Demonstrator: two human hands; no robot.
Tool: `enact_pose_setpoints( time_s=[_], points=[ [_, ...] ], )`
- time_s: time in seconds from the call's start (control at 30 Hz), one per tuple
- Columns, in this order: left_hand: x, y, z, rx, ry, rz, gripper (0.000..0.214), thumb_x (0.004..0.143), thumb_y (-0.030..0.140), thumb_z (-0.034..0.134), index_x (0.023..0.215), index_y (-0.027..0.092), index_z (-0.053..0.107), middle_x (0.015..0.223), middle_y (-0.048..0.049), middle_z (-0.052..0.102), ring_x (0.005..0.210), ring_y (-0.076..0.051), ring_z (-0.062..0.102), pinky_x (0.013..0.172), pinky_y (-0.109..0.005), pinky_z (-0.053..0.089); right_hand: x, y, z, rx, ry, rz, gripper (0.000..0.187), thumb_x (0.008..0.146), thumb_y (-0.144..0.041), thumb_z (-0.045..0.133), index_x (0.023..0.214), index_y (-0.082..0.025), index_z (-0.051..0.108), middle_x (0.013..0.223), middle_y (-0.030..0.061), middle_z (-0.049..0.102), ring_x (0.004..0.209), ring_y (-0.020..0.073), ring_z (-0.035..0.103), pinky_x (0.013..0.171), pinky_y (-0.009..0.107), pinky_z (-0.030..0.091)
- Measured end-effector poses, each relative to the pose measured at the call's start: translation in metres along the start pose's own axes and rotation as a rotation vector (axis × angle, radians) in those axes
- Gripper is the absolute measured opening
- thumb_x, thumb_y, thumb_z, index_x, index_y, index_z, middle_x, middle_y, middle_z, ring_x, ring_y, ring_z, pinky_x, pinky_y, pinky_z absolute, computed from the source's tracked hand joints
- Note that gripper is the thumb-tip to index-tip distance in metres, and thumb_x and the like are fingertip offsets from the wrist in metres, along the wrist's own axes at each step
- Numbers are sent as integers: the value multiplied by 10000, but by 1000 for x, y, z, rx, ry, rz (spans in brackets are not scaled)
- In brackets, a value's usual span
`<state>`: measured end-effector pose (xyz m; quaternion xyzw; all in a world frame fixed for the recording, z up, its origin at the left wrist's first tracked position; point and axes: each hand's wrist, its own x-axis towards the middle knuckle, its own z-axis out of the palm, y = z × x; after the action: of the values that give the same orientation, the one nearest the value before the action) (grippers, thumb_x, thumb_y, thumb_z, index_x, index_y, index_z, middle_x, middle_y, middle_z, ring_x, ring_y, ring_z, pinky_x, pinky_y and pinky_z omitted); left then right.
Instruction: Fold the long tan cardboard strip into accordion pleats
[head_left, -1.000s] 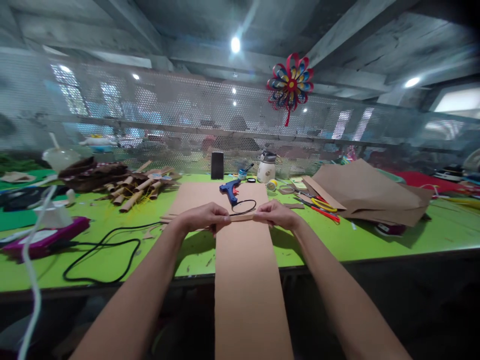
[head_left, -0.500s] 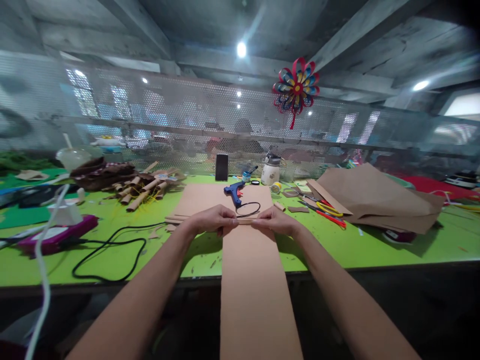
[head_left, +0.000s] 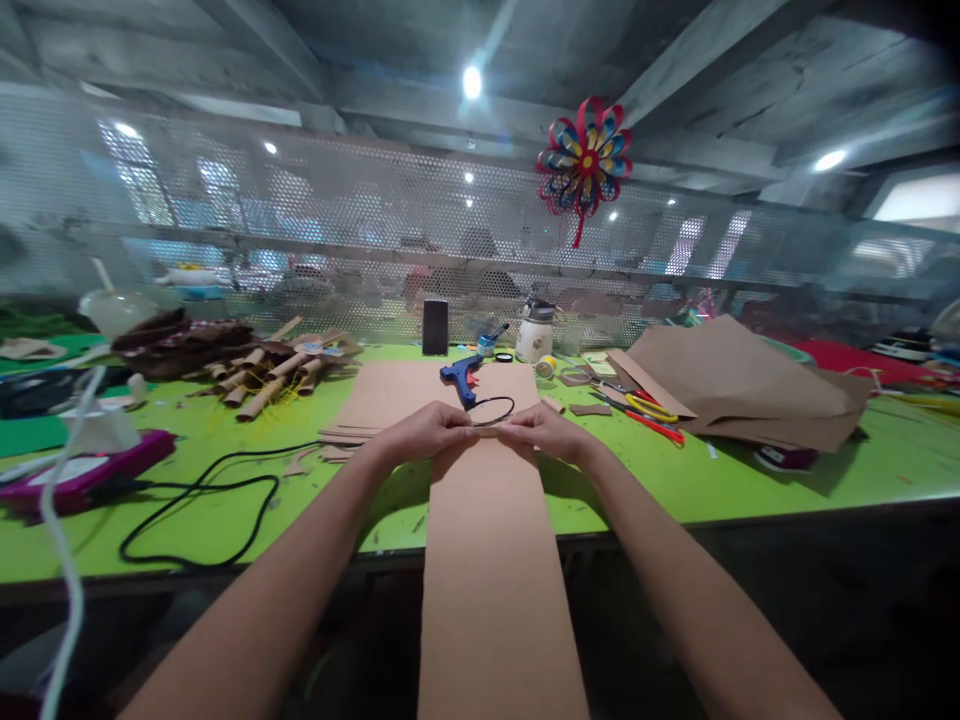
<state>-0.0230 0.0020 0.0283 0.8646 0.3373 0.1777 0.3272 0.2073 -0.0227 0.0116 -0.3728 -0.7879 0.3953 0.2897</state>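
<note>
- Our left hand (head_left: 424, 432) and right hand (head_left: 544, 432) are both pinched shut on the far end of the cardboard strip (head_left: 487, 560).
- The strip lies on the green tabletop (head_left: 675, 480) and hangs over its near edge.
- A blue glue gun (head_left: 459, 375) sits just beyond our hands.

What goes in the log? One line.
left hand: pinching cardboard strip far edge | right hand: same | glue gun: just beyond
</note>
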Motion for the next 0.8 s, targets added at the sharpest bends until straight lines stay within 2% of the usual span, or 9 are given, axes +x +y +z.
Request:
enact_pose_setpoints(
  time_s=[0.23, 0.43, 0.5, 0.6, 0.67, 0.8],
  points=[
    [-1, 0, -2, -77, -15, -5, 411, 777, 531, 509, 696, 131, 556, 563, 36, 409, 506, -77, 333, 471, -198, 235, -4, 1, -8, 48, -2, 15, 464, 783, -546, 538, 583, -128, 511, 502, -27, 445, 465, 62, 340, 456, 206, 257],
    [-8, -1, -9, -172, -128, -58, 394, 769, 531, 519, 744, 139, 545, 569, 31, 413, 510, -86, 357, 476, -202, 267, -6, 0, -12, 129, -18, 29, 455, 768, -531, 571, 562, -137, 474, 492, -56, 383, 451, 48, 317, 440, 191, 275],
    [-10, -6, -12, -218, -166, -89, 387, 760, 527, 533, 759, 140, 543, 578, 29, 427, 516, -90, 381, 477, -202, 281, -7, 1, -14, 191, -42, 50, 425, 747, -518, 603, 602, -131, 505, 512, -61, 378, 460, 47, 345, 446, 183, 301],
    [-12, -11, -15, -267, -200, -150, 374, 740, 516, 562, 723, 143, 527, 568, 29, 453, 515, -94, 416, 484, -203, 307, -9, 3, -17, 228, -71, 86, 385, 731, -497, 632, 750, -115, 586, 530, -52, 453, 464, 59, 443, 450, 179, 341],
    [-13, -11, -17, -270, -211, -175, 365, 732, 506, 573, 695, 146, 523, 554, 27, 474, 509, -97, 435, 492, -206, 327, -9, 4, -19, 194, -56, 103, 386, 735, -487, 634, 781, -105, 602, 509, -43, 498, 432, 60, 465, 426, 173, 335],
    [-14, -6, -20, -190, -197, -182, 391, 724, 508, 577, 610, 137, 524, 521, 12, 512, 451, -78, 397, 455, -204, 297, -9, 5, -21, 171, 16, 144, 371, 711, -471, 664, 710, -108, 592, 460, -37, 523, 373, 51, 454, 369, 155, 289]
  ],
)
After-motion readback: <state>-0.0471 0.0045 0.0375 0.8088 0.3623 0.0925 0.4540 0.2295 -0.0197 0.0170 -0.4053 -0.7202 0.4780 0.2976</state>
